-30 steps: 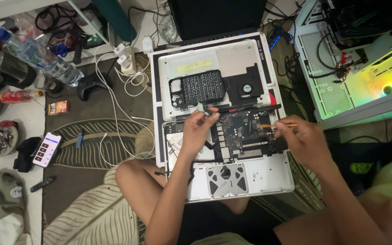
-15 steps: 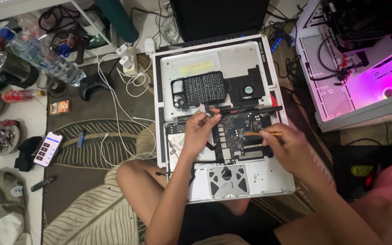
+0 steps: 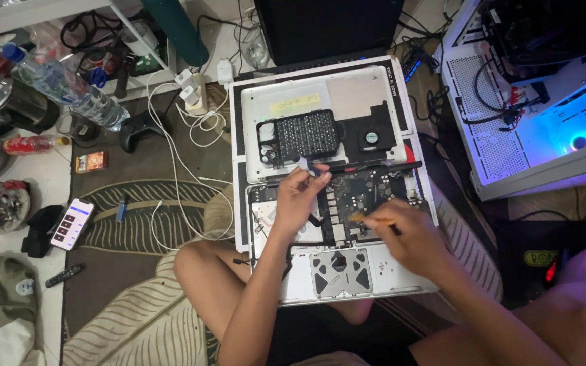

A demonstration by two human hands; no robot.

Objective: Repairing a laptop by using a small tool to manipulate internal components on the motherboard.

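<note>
Cluttered floor surrounds you: an opened laptop [image 3: 334,224] rests on your lap, its circuit board [image 3: 364,196] exposed. Your left hand [image 3: 300,196] pinches a small tool [image 3: 304,163]; your right hand [image 3: 405,234] grips a slim tool [image 3: 364,218]. Far side, a black tray [image 3: 300,137] holds screwdriver bits.

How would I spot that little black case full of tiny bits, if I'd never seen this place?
Find the opened laptop on the person's lap, its insides showing. Its pale bottom cover lies just beyond it, toward the dark screen. On that cover sits the bit case: a black rectangle packed with rows of small silvery tips, unlike the black fan to its right, which is a single round part.
</note>
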